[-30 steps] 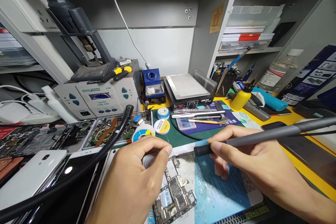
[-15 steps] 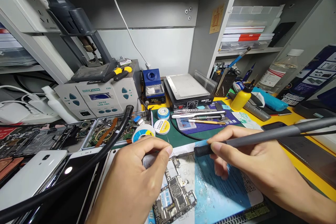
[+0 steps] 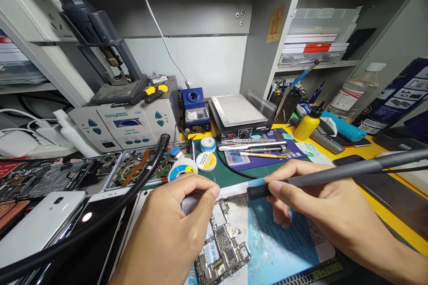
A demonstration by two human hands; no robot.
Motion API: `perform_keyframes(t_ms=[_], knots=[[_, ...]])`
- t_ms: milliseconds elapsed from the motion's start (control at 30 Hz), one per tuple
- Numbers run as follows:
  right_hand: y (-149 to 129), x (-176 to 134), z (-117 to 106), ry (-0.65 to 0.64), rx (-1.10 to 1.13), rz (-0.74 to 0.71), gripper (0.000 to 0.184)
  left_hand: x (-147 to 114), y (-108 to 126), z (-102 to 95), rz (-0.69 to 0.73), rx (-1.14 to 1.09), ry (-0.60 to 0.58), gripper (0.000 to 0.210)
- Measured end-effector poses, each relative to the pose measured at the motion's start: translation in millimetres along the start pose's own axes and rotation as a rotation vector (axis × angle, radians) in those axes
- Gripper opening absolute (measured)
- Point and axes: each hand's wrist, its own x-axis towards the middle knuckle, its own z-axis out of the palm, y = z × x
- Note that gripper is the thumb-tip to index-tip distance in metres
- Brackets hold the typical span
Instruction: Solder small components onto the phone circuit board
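Left hand has thumb and index pinched tight on a thin wire that pokes up past the fingertips. Right hand grips a soldering iron pen-style, slanting in from the right, tip aimed left at the far end of the circuit board. Can't tell if it's touching. The board lies between the hands on a blue-and-white sheet, partly hidden by the left hand. Green mat underneath, yellow desktop showing at the right. Just beyond the left hand: two little round tubs, lids on, and a tray crammed with boards. Farther back, a mesh cup stuffed with tools, plus a big clear bottle part full of liquid. Grey shelving frames the whole bench.
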Motion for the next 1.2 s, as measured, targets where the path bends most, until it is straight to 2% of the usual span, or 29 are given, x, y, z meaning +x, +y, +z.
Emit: perform_keyframes(t_ms=[367,833,1200], knots=[[-4,-2,2,0.021,0.012,0.027,0.018,1,-3,1.0,-0.012,0.003,-0.005,0.026],[0,0,1,-0.012,0.021,0.002,0.019,-1,-1,0.5,0.005,-0.013,-0.004,0.024],[8,1,-5,0.058,0.124,-0.047,0.024,1,1,1.6,-0.006,-0.024,-0.011,0.025]])
